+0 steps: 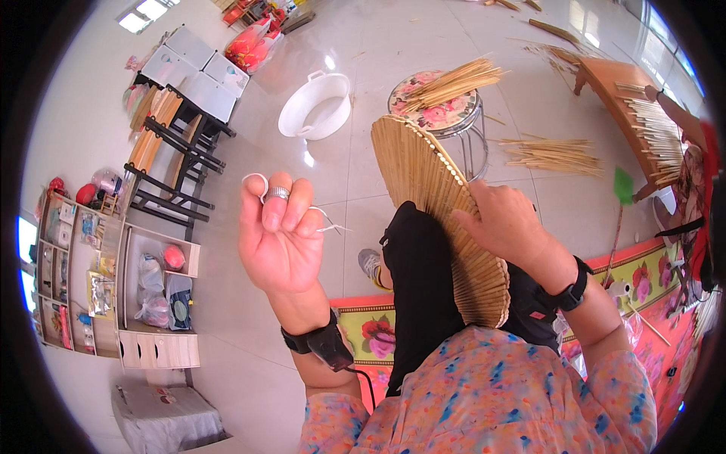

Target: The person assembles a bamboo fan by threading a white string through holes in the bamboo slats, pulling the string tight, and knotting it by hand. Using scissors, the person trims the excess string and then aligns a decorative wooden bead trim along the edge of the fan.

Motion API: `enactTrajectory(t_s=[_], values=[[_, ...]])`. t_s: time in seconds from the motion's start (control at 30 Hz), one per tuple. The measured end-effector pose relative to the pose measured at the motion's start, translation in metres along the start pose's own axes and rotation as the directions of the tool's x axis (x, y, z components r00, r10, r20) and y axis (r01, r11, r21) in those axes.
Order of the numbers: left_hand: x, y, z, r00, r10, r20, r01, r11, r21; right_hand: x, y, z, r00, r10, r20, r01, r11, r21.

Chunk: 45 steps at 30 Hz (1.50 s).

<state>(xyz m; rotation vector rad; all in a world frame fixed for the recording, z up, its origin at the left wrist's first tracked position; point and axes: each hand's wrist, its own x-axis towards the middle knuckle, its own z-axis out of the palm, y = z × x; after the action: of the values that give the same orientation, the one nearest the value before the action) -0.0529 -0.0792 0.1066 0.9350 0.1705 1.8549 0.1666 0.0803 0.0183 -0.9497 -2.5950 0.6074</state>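
Note:
My left hand [281, 234] is raised with its palm turned up and its fingers curled. White thread [330, 221] loops over the fingers and trails off to the right; whether a needle is there too I cannot tell. A ridged metal thimble ring [277, 193] sits on one finger. Across my lap stands a round mat of straw-coloured stalks [420, 163], tilted on edge, with pale cut ends along its rim. My right hand [503, 223] grips that rim on the right side, thumb on the near face. Its lower part rests between my legs.
Ahead, a flowered round stool [417, 82] bears a bundle of stalks [457, 82]; more stalks [556, 153] lie on the floor. A white tub [283, 121] stands left of it. At right, another person's hand [652, 92] reaches over a low wooden bench [605, 72]. Shelves [121, 287] line the left.

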Motion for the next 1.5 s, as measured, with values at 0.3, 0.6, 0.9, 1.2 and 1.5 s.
enactTrajectory(t_s=[0.3, 0.6, 0.9, 1.2, 1.5], values=[[0.005, -0.03, 0.009, 0.996, -0.09, -0.01, 0.089, 0.993, -0.083, -0.004, 0.025, -0.013, 0.991, 0.128, -0.04, -0.131, 0.985, -0.109], [-0.003, -0.064, 0.003, 0.989, -0.144, -0.039, 0.143, 0.989, -0.038, -0.01, -0.036, -0.012, 0.941, -0.325, -0.099, 0.179, 0.227, 0.957], [-0.014, -0.049, 0.009, 0.964, -0.134, -0.228, 0.183, 0.96, 0.21, -0.005, -0.023, -0.005, 0.942, -0.328, 0.073, -0.037, 0.115, 0.993], [-0.028, -0.033, 0.014, 0.872, 0.098, -0.48, 0.211, 0.809, 0.549, 0.004, -0.003, -0.01, 0.963, -0.229, -0.142, 0.22, 0.365, 0.905], [-0.035, -0.026, 0.01, 0.892, 0.219, -0.395, 0.163, 0.66, 0.734, 0.0, 0.0, -0.019, 0.962, -0.27, 0.037, 0.048, 0.302, 0.952]])
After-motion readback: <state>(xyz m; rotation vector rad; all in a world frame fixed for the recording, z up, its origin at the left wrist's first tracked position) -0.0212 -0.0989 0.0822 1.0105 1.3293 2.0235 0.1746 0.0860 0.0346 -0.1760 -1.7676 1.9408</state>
